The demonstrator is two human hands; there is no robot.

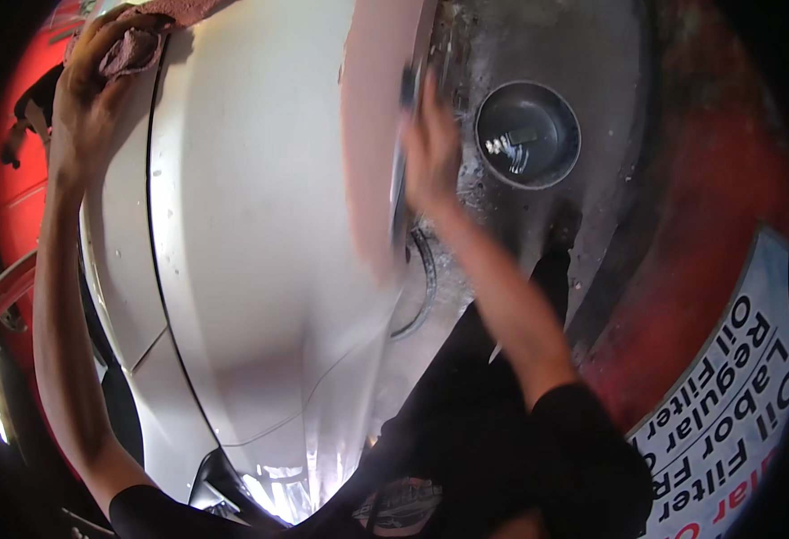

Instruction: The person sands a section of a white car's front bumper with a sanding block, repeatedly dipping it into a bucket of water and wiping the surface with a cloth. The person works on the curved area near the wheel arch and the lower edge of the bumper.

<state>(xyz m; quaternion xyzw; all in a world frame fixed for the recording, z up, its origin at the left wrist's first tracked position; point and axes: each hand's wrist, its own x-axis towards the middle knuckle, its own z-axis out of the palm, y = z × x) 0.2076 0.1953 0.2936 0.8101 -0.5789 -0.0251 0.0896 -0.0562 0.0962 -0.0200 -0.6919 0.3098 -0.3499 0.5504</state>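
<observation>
In the head view, the cloth (pixel 131 52) is grasped by the left hand (pixel 92 94) at the upper left of the white panel (pixel 251 135). By the blurred right hand (pixel 433 148), a dark block (pixel 408 88) is seen at the pink patch (pixel 374 117), on the panel's right side; whether it is gripped cannot be told. The patch could be gouged by uneven pressure; the pan (pixel 564 126) could be tipped by the nearby foot (pixel 565 222).

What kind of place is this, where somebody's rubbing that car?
Probably a car repair shop: a white car has a big pink patch along its side, and a round pail of liquid stands on the grimy floor.
</observation>
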